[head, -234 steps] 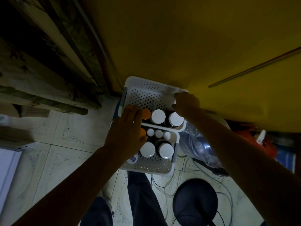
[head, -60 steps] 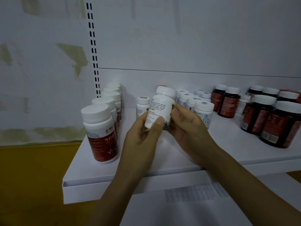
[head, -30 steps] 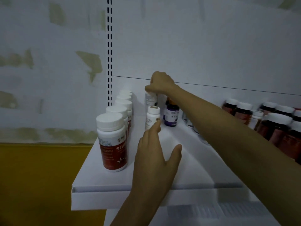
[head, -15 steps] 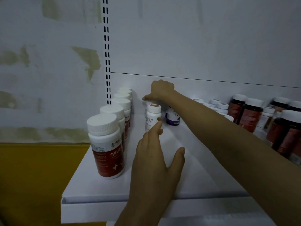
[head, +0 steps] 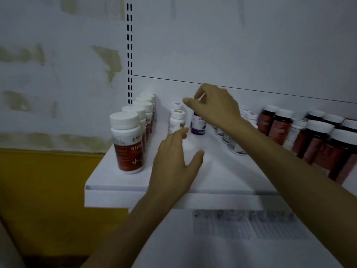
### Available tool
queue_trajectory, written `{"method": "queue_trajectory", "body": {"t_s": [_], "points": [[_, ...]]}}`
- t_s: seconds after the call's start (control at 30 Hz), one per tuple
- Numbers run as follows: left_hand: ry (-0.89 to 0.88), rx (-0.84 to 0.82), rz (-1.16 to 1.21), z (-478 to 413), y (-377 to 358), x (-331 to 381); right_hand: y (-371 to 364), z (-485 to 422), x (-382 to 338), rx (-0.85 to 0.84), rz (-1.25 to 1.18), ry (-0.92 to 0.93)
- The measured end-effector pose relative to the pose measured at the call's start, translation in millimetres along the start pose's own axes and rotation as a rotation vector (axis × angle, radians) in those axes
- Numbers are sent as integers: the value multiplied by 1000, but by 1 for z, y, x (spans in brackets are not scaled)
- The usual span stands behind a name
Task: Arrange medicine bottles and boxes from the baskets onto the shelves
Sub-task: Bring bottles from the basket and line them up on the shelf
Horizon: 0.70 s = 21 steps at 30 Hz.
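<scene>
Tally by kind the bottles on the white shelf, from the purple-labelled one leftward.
Tall white bottles with red labels and white caps: 5
Small white bottles with white caps: 2
Dark bottle with a purple label: 1
Total: 8

bottles (head: 127, 140) left (jars (head: 316, 144) right) on shelf (head: 116, 180).

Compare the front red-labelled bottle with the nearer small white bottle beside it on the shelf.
The red-labelled bottle is clearly larger than the small white bottle. Its label is red, the small bottle's mostly white. Its cap is plain white; the small bottle's bears a dark patch. Both stand upright on the shelf.
</scene>
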<state>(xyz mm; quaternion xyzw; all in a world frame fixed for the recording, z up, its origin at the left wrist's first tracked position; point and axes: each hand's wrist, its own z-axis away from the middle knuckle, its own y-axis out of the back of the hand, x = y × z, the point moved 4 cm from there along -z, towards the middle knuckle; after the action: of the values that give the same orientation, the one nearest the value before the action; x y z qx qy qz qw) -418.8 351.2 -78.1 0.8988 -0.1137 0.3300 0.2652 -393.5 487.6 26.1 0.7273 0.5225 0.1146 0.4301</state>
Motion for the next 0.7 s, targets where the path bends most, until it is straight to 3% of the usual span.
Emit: {"method": "queue_trajectory", "body": {"t_s": [0.23, 0.47, 0.7], "points": [[-37, 126, 89, 42, 25, 19, 4, 106, 21, -158, -552, -144], [102, 203, 29, 105, 66, 17, -7, 145, -11, -237, -701, -134], [190, 231, -35, 117, 116, 3, -38, 147, -72, -256, -654, -104]]}}
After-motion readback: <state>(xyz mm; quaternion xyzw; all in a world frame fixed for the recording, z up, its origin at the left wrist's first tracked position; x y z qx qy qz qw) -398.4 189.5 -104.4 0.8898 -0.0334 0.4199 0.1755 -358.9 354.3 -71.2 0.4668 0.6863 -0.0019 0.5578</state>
